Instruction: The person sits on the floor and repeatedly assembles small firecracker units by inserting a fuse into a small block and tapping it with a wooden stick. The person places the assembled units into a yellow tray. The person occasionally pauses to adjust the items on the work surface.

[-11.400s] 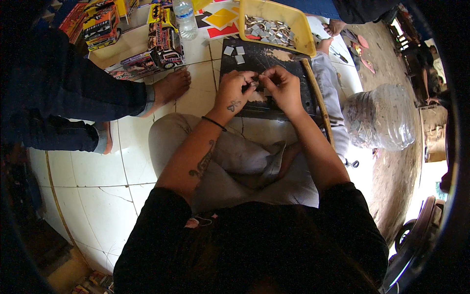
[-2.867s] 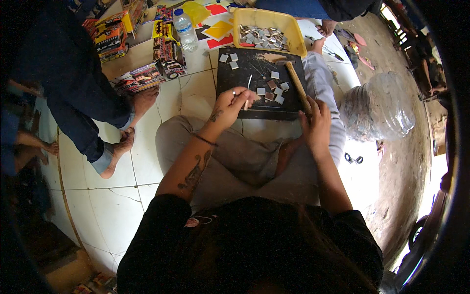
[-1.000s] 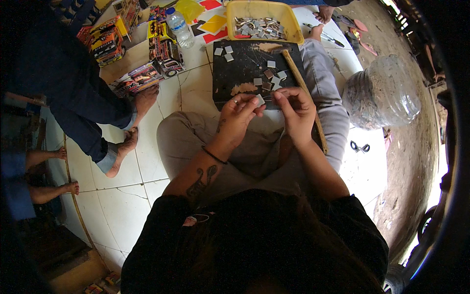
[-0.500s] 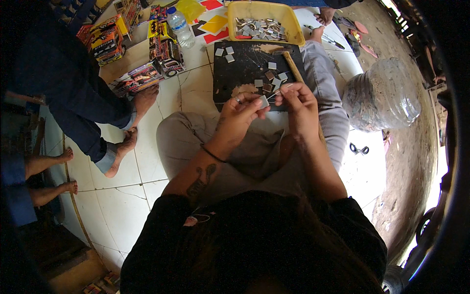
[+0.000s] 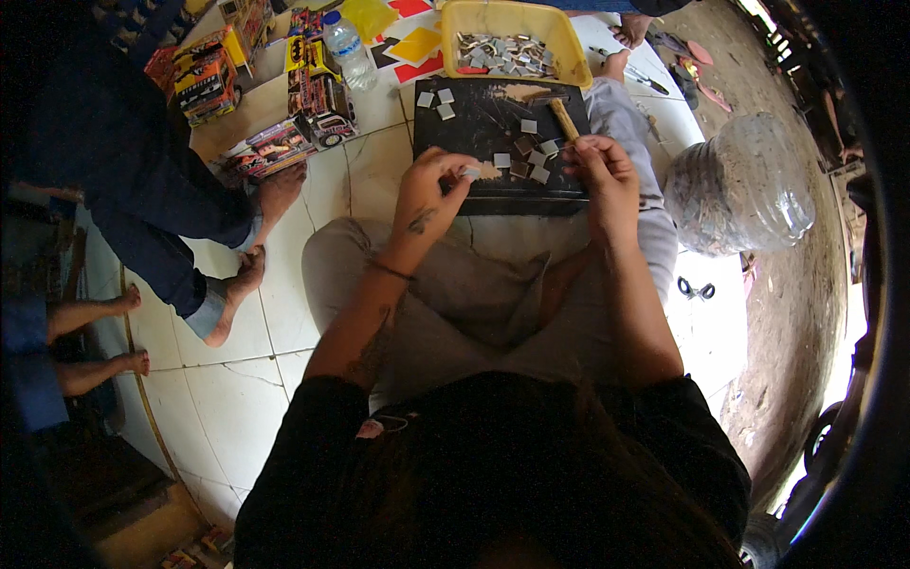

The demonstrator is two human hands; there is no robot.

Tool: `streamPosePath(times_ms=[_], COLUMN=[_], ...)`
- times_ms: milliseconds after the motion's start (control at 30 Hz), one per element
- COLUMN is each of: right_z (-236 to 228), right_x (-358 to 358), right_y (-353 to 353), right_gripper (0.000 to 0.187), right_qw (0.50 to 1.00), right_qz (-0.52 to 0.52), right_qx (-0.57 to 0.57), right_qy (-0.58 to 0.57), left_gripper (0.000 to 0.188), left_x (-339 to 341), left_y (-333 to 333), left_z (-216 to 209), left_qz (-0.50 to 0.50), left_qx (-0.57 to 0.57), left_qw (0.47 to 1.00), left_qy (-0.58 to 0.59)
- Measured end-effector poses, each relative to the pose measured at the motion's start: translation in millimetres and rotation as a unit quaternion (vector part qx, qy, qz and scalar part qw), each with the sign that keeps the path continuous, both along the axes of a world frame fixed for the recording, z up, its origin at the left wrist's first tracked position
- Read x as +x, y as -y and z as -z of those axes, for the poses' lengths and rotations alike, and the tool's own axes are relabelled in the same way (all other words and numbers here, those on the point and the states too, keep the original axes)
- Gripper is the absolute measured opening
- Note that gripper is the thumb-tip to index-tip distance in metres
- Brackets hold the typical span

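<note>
Hands parted: left hand (image 5: 431,194) pinching small piece, right hand (image 5: 602,171) gripping hammer (image 5: 565,119); black board (image 5: 493,142), tile floor (image 5: 256,379).

I see 1 small grey square piece (image 5: 471,173) pinched at fingertip height over the near edge of the dark flat board (image 5: 493,142), where about 8 similar grey squares (image 5: 531,161) lie loosely scattered.

One head-worn fisheye view looked steeply down from close above the person's lap, with the dark board (image 5: 498,142) just beyond the fingers (image 5: 455,175).
</note>
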State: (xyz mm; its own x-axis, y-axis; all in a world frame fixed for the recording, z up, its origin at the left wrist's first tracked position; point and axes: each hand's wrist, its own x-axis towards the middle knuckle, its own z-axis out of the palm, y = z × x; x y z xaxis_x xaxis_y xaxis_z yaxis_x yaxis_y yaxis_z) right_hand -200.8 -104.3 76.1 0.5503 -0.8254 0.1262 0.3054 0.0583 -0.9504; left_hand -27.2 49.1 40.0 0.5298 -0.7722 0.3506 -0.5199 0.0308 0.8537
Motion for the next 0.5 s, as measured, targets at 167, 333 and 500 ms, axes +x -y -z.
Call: streamPosePath(times_ms=[167, 333, 500], right_z=[19.5, 27.8, 30.5], right_x=[25.9, 48.1, 67.6], right_y=[-0.4, 0.9, 2.4], right_gripper=[0.004, 0.007, 0.009], right_qw=[0.99, 0.961, 0.93], right_qz=[-0.026, -0.052, -0.075], right_qx=[-0.098, -0.221, -0.302], right_qy=[-0.094, -0.158, -0.196], left_gripper=[0.017, 0.014, 0.018], left_x=[14.6, 15.2, 20.9], left_y=[32.4, 36.4, 34.0], left_z=[4.3, 21.0, 35.1], left_qz=[-0.015, -0.029, -0.015], left_qx=[0.075, 0.052, 0.002], left_qw=[0.974, 0.979, 0.991], left_qy=[0.215, 0.195, 0.135])
